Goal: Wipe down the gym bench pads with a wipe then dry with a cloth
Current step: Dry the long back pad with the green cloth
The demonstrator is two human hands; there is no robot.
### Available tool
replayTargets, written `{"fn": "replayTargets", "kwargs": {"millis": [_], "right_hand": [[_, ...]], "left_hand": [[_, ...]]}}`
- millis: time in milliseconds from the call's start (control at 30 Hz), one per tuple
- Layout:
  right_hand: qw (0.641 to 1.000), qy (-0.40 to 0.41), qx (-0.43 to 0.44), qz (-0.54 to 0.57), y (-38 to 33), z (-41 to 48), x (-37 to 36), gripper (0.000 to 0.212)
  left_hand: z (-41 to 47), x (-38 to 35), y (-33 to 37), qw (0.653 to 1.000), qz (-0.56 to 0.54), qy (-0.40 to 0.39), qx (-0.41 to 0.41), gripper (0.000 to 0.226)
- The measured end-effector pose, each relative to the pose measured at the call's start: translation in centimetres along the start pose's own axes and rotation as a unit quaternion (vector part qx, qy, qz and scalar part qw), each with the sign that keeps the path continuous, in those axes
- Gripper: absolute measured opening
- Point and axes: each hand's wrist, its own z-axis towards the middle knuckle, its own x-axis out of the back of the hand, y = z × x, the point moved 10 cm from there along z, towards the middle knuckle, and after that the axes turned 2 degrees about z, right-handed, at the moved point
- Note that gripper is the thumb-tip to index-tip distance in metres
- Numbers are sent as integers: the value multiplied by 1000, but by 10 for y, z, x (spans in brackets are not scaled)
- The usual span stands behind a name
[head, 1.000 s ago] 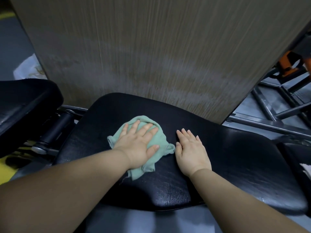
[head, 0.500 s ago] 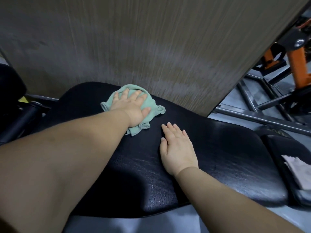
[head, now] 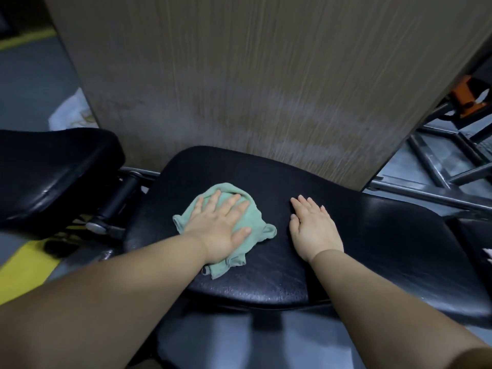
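A black padded bench seat (head: 372,249) fills the middle of the head view. On its left half lies a crumpled light green cloth (head: 262,229). My left hand (head: 222,227) presses flat on the cloth, fingers spread and pointing away from me. My right hand (head: 312,229) rests flat on the bare pad to the right of the cloth, a short gap away, holding nothing. A small white patch (head: 488,253) at the right edge may be the wipe; I cannot tell.
A second black pad (head: 50,169) stands to the left, joined by a metal hinge and roller (head: 114,206). A wood-grain panel (head: 253,89) rises right behind the seat. Steel frame bars (head: 436,179) and orange equipment (head: 468,98) sit at the right. Yellow floor marking (head: 24,270) shows at lower left.
My left hand has drawn the green cloth back from the pad's far edge toward me. The right hand stays flat on the pad. The camera view has swung left.
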Motion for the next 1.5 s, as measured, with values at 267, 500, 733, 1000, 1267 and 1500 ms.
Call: {"fn": "replayTargets", "kwargs": {"millis": [267, 500, 733, 1000, 1267, 1500], "right_hand": [[998, -49, -14, -36, -44, -24, -8, 53], [982, -95, 146, 77, -144, -56, -29, 50], [981, -97, 148, 83, -165, -52, -34, 49], [995, -63, 75, 32, -147, -30, -41, 50], [997, -71, -9, -4, -143, 1, -43, 51], [997, -62, -20, -30, -148, 70, -41, 51]], "left_hand": [[-83, -17, -24, 1000, -8, -5, 13, 91], [-95, -11, -30, 1000, -6, 1, 30, 62], [-75, -6, -42, 999, -10, 3, 39, 59], [-40, 5, -58, 1000, -20, 18, 5, 54], [-1, 13, -70, 999, -18, 25, -26, 55], [60, 29, -93, 999, -20, 32, -32, 55]]}}
